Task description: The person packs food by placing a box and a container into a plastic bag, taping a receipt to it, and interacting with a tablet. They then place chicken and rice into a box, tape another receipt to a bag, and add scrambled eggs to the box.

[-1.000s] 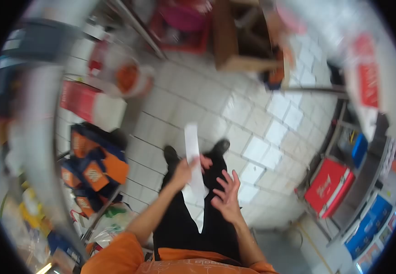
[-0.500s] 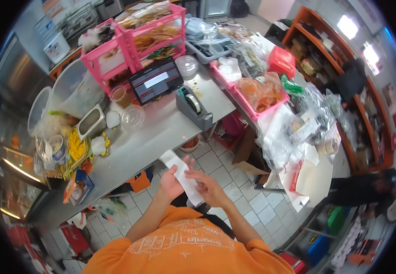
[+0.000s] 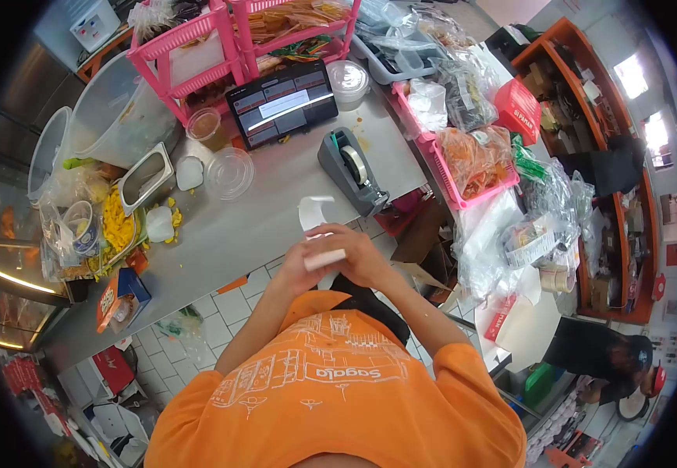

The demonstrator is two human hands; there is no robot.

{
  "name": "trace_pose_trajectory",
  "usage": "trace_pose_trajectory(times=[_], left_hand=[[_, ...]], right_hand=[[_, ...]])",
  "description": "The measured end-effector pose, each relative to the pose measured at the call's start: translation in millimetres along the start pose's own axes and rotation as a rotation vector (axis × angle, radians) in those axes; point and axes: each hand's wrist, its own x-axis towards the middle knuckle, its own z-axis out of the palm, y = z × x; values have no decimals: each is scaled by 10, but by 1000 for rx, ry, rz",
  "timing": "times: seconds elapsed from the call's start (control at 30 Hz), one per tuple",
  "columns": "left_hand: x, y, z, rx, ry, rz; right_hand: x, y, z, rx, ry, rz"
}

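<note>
Both hands meet in front of the orange shirt, at the near edge of the steel table. My left hand [image 3: 295,269] is closed round a white paper strip [image 3: 324,259], whose lower part shows between the palms. My right hand [image 3: 358,253] lies over the strip from the other side, its fingers bent across the left fingers. The strip's upper end curls up beyond the fingers. Just beyond my right hand stands a grey tape dispenser [image 3: 352,171]. Farther back, a tablet [image 3: 282,105] with a lit screen leans by pink baskets.
The steel table [image 3: 198,242] holds a metal tray [image 3: 147,178], clear lids and yellow items at left. A pink basket [image 3: 471,195] with bagged food, plastic bags and a red box [image 3: 518,109] lie at right. Another person [image 3: 600,351] stands at lower right.
My hands have come together, and the strip, stretched out before, is now bent and partly covered. The view has shifted, and the table appears closer.
</note>
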Motion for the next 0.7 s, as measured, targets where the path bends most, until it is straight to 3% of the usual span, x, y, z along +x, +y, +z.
trace_pose_trajectory(times=[0.07, 0.1, 0.17, 0.2, 0.23, 0.27, 0.3, 0.33, 0.4, 0.43, 0.47, 0.5, 0.57, 0.6, 0.67, 0.7], left_hand=[[-20, 69, 42, 733, 111, -2], [-46, 128, -32, 723, 125, 8], [-152, 292, -215, 965, 346, 635], [-135, 308, -161, 970, 367, 620], [-24, 384, -35, 1085, 356, 649], [127, 482, 91, 1196, 339, 683], [325, 554, 142, 1203, 460, 776], [570, 655, 133, 1206, 580, 868], [1106, 966, -28, 1326, 720, 913], [1389, 1137, -166, 1430, 755, 993], [1541, 1151, -349, 1537, 788, 1055], [1452, 997, -362, 1522, 803, 1014], [1161, 811, -94, 1713, 663, 1499], [1070, 701, -129, 1712, 671, 1468], [901, 510, -226, 1985, 392, 1131], [878, 473, -223, 1979, 384, 1110]], right_hand=[[55, 178, -86, 53, 4, 106], [145, 162, -166, 61, -11, 97], [331, 202, -251, 202, 26, 348], [380, 353, -267, 126, -128, 309], [396, 440, -222, 143, -137, 311], [436, 521, -180, 164, -171, 422], [461, 633, -128, 178, -208, 534], [352, 861, 33, 288, -45, 662], [50, 1404, 232, 262, 4, 780], [-80, 1541, 300, 232, 56, 903], [-150, 1435, 321, 228, 193, 893], [-225, 1451, 384, 226, 163, 924], [-211, 1578, 458, 35, 316, 991], [-143, 1436, 393, 58, 333, 950], [-168, 1288, 300, 196, 339, 1039], [-237, 1278, 228, 325, 360, 1094]])
